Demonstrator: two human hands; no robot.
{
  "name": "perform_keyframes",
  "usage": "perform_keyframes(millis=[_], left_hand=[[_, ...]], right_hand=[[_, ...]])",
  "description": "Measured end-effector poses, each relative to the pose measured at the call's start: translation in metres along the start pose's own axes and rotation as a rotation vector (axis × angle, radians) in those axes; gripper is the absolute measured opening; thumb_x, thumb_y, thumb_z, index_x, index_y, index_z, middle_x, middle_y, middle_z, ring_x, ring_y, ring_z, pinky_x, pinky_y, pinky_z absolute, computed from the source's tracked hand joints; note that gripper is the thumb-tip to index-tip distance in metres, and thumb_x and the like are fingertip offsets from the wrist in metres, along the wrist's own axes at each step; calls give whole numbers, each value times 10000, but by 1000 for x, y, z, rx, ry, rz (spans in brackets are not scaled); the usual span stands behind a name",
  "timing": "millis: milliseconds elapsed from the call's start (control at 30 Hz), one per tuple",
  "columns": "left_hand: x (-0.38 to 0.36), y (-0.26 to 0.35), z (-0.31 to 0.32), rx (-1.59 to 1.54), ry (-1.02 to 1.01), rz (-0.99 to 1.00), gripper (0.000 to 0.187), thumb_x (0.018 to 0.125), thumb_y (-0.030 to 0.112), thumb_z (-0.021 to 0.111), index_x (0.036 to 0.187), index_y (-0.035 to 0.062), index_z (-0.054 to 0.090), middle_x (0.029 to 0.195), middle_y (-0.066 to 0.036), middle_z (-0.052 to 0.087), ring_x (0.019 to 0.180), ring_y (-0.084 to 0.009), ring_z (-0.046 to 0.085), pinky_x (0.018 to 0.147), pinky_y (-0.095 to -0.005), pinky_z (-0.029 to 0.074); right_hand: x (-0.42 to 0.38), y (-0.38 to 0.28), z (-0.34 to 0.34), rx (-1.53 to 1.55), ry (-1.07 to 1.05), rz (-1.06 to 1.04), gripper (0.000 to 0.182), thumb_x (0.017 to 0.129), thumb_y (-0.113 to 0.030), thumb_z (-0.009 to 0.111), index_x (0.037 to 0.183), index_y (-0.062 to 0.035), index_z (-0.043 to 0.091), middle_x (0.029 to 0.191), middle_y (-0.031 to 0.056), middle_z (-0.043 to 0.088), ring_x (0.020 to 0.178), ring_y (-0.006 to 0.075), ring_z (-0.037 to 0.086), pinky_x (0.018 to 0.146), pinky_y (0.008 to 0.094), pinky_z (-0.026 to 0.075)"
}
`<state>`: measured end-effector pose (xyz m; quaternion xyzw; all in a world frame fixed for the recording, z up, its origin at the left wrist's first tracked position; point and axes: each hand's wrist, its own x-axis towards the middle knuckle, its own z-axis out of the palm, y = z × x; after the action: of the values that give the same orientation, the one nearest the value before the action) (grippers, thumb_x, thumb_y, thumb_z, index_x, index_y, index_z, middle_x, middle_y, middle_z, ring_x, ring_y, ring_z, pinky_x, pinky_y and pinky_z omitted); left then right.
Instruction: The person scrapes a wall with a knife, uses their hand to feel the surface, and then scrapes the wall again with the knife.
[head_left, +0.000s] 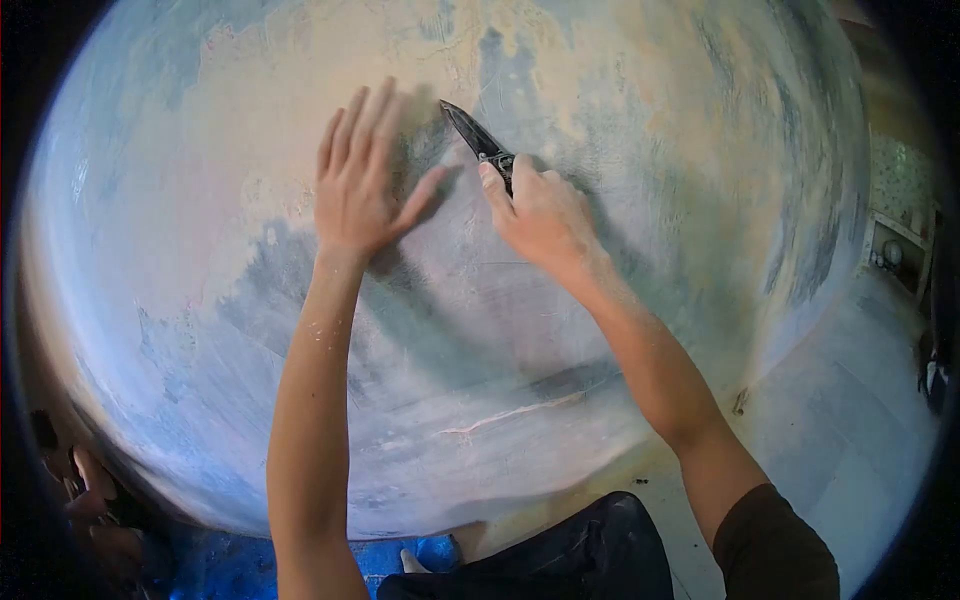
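Before me rises a large rounded surface (560, 340), coated in patchy blue, grey, pink and cream. My right hand (550, 215) is closed around the handle of a black folding knife (472, 133). Its blade is out and points up and to the left, close to the surface; whether the tip touches cannot be told. Just left of the knife, my left hand (358, 185) is raised over the surface with its fingers spread and slightly blurred. It holds nothing. Pale dust specks both forearms.
Blue sheeting (225, 565) covers part of the floor at the lower left, where another person (95, 500) is partly visible. My dark-clothed leg (600, 550) is at the bottom. A niche or shelf (900, 250) stands at the right edge.
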<state>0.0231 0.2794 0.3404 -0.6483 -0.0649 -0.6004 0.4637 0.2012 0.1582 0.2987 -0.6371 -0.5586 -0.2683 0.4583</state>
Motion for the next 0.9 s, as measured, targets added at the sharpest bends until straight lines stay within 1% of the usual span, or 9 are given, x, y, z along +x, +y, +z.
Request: perform_keyframes(millis=[33, 167, 267, 300, 400, 500, 600, 700, 900], left_hand=[[-2, 2, -1, -11, -21, 66, 754, 898, 485, 681, 1516, 111, 464, 1584, -76, 450, 1458, -306, 409, 1207, -466, 306], [-7, 7, -7, -29, -146, 179, 717, 886, 470, 628, 1515, 153, 492, 1591, -68, 443, 1468, -314, 397, 1214, -471, 295], [-7, 15, -13, -173, -299, 211, 758, 889, 497, 606, 1545, 147, 455, 1604, -69, 426, 1491, -303, 368, 1227, -473, 279], [-9, 17, -13, -156, -352, 243, 806, 894, 521, 567, 1580, 134, 393, 1623, -78, 394, 1511, -296, 337, 1246, -473, 254], [-12, 21, -11, -206, -417, 243, 850, 899, 544, 525, 1600, 103, 334, 1635, -94, 367, 1520, -295, 320, 1260, -473, 232], [-15, 23, -10, -209, -422, 263, 883, 901, 556, 496, 1608, 70, 291, 1645, -116, 339, 1524, -295, 310, 1269, -470, 214], [-16, 24, -8, -228, -421, 253, 892, 902, 561, 485, 1608, 55, 282, 1647, -135, 327, 1523, -295, 310, 1270, -466, 210], [-16, 25, -8, -252, -398, 254, 897, 874, 516, 527, 1594, 35, 297, 1637, -123, 345, 1514, -289, 326, 1273, -459, 230], [-15, 25, -8, -214, -424, 243, 905, 867, 507, 530, 1604, 46, 277, 1644, -117, 332, 1508, -278, 338, 1271, -453, 239]], right_hand=[[1, 3, -2, -20, 8, -12, 597, 1037, -487, 439, 975, 67, 654, 858, 298, 711, 865, 475, 711, 817, 556, 547], [8, 10, -15, -74, -6, -39, 601, 1024, -521, 456, 971, 38, 669, 838, 270, 717, 859, 454, 717, 811, 555, 538], [13, 17, -18, -95, -12, -69, 595, 1015, -537, 474, 975, 18, 684, 834, 243, 723, 854, 441, 718, 814, 543, 537], [14, 19, -19, -99, -7, -83, 592, 1013, -541, 480, 977, 12, 689, 833, 235, 725, 853, 437, 718, 814, 539, 538], [16, 26, -18, -111, 2, -142, 582, 1000, -550, 504, 995, -2, 699, 833, 216, 729, 857, 426, 717, 815, 530, 538], [19, 29, -17, -83, -12, -142, 571, 991, -549, 518, 1004, -9, 704, 839, 214, 731, 869, 423, 715, 809, 527, 539], [21, 30, -20, -59, -33, -152, 570, 983, -552, 524, 1003, -15, 713, 848, 216, 732, 867, 427, 713, 808, 526, 542], [23, 34, -16, -126, 94, -218, 460, 971, -511, 593, 914, -71, 714, 789, 188, 710, 769, 419, 690, 681, 496, 534], [30, 37, -19, -181, 79, -216, 441, 951, -526, 609, 949, -102, 732, 821, 170, 725, 806, 414, 699, 710, 497, 546]])
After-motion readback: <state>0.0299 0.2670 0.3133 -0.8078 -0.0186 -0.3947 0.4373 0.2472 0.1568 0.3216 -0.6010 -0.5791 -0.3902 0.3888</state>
